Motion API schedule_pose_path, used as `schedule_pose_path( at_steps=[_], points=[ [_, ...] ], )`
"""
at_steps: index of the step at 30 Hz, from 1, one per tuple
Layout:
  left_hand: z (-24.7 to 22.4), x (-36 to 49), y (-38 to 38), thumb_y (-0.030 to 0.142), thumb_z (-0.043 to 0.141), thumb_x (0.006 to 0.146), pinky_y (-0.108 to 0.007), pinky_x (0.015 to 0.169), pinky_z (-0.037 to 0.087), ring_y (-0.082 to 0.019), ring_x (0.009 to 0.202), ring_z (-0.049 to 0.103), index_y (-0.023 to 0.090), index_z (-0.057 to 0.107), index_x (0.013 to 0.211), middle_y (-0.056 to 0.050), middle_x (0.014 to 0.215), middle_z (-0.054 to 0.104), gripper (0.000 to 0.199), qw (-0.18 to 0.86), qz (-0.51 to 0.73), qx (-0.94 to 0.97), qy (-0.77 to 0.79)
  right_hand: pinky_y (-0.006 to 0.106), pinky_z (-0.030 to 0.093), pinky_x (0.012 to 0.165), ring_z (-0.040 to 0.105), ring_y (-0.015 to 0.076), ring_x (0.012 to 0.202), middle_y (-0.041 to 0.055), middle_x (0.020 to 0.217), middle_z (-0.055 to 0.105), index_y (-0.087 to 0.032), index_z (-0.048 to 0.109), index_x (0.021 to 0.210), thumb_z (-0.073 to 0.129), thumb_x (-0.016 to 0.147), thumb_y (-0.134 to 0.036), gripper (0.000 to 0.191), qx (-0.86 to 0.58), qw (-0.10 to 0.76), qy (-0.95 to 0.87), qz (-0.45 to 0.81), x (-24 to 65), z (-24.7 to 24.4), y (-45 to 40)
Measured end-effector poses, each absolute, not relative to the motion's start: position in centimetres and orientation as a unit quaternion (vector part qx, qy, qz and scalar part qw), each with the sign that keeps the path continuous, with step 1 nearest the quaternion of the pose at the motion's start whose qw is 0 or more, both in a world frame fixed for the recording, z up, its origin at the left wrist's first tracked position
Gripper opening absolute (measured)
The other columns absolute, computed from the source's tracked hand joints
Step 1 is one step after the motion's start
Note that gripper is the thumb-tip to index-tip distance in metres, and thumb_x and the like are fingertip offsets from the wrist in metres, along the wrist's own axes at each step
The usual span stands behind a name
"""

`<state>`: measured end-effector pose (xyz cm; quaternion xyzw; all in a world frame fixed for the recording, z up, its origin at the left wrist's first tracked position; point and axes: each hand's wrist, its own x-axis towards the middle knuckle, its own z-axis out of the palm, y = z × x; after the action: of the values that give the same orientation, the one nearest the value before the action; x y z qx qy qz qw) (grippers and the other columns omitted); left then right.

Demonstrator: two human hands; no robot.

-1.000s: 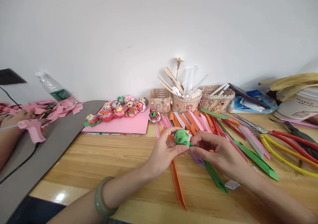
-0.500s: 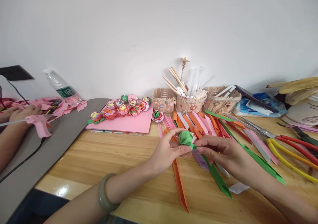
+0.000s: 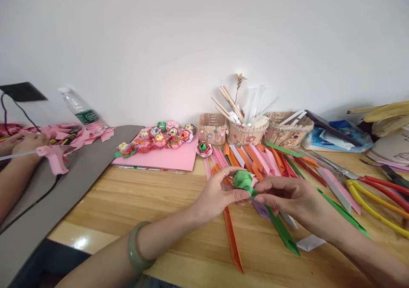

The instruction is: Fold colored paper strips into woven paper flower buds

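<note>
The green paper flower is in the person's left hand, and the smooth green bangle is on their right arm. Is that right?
Not quite: the smooth green bangle is on the person's left arm, not the right one, as the head view shows. The green paper flower is in their left hand, just as you said.

Paper flower [image 3: 243, 180] — green, rounded, pink at right; held aloft
</note>
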<state>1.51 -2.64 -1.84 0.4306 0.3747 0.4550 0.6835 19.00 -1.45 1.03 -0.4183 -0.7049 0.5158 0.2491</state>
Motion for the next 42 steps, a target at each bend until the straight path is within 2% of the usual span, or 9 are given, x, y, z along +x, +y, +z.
schedule_pose_path(
  at_steps=[9, 17, 23, 27, 30, 35, 42],
  points=[
    [-2.23, 1.65, -2.78, 0.024, 0.075, 0.057, -0.024, 0.057, 0.046, -0.009, 0.06, 0.057, 0.017, 0.053, 0.099, 0.0, 0.083, 0.057, 0.048, 0.69, 0.448, 0.446, 0.353, 0.023, 0.036, 0.045, 0.045, 0.0102, 0.048, -0.0012, 0.054, 0.053, -0.016, 0.063, 0.062, 0.068, 0.064, -0.047, 0.031, -0.446, 0.253, -0.699, 0.498, 18.82, 0.63, -1.54],
    [-2.15, 1.53, -2.62, 0.027, 0.075, 0.057, -0.023, 0.055, 0.046, -0.01, 0.061, 0.06, 0.018, 0.053, 0.098, -0.004, 0.097, 0.055, 0.048, 0.693, 0.445, 0.436, 0.362, 0.022, 0.035, 0.041, 0.042, 0.0084, 0.044, -0.0008, 0.055, 0.052, -0.017, 0.061, 0.065, 0.059, 0.072, -0.051, 0.035, -0.424, 0.261, -0.699, 0.514, 18.68, 1.06, -1.77],
    [-2.36, 1.65, -2.73, 0.027, 0.076, 0.056, -0.023, 0.057, 0.047, -0.01, 0.064, 0.058, 0.018, 0.054, 0.1, -0.003, 0.092, 0.055, 0.049, 0.696, 0.445, 0.44, 0.352, 0.022, 0.033, 0.039, 0.041, 0.0085, 0.043, -0.002, 0.051, 0.051, -0.017, 0.06, 0.058, 0.069, 0.061, -0.05, 0.035, -0.45, 0.271, -0.684, 0.507, 18.31, 0.65, -1.81],
    [-2.31, 1.69, -2.81, 0.026, 0.075, 0.057, -0.021, 0.055, 0.047, -0.008, 0.064, 0.056, 0.017, 0.054, 0.098, -0.002, 0.094, 0.054, 0.047, 0.694, 0.45, 0.439, 0.35, 0.022, 0.031, 0.039, 0.039, 0.0087, 0.043, -0.0015, 0.048, 0.05, -0.017, 0.057, 0.054, 0.069, 0.061, -0.05, 0.036, -0.46, 0.279, -0.686, 0.491, 18.19, 0.41, -1.93],
    [-2.23, 1.64, -2.78, 0.027, 0.075, 0.058, -0.021, 0.056, 0.048, -0.009, 0.064, 0.058, 0.017, 0.054, 0.099, -0.004, 0.097, 0.054, 0.048, 0.698, 0.452, 0.428, 0.354, 0.022, 0.034, 0.04, 0.043, 0.0098, 0.045, 0.0001, 0.053, 0.054, -0.017, 0.06, 0.059, 0.065, 0.065, -0.053, 0.037, -0.451, 0.279, -0.692, 0.489, 18.22, 0.53, -1.93],
    [-2.4, 1.5, -2.57, 0.028, 0.075, 0.058, -0.022, 0.055, 0.048, -0.009, 0.062, 0.06, 0.019, 0.054, 0.099, -0.004, 0.104, 0.054, 0.048, 0.7, 0.459, 0.416, 0.356, 0.026, 0.044, 0.054, 0.056, 0.0159, 0.06, 0.004, 0.067, 0.063, -0.018, 0.063, 0.071, 0.065, 0.066, -0.052, 0.035, -0.435, 0.31, -0.701, 0.473, 18.34, 0.81, -1.86],
    [-2.51, 1.62, -2.6, 0.024, 0.074, 0.059, -0.023, 0.059, 0.049, -0.012, 0.069, 0.06, 0.018, 0.051, 0.102, -0.002, 0.089, 0.06, 0.049, 0.675, 0.475, 0.431, 0.365, 0.023, 0.038, 0.046, 0.049, 0.0122, 0.052, 0.0013, 0.062, 0.06, -0.018, 0.063, 0.072, 0.065, 0.069, -0.045, 0.027, -0.444, 0.296, -0.717, 0.449, 18.39, 0.41, -1.85]
  ],
)
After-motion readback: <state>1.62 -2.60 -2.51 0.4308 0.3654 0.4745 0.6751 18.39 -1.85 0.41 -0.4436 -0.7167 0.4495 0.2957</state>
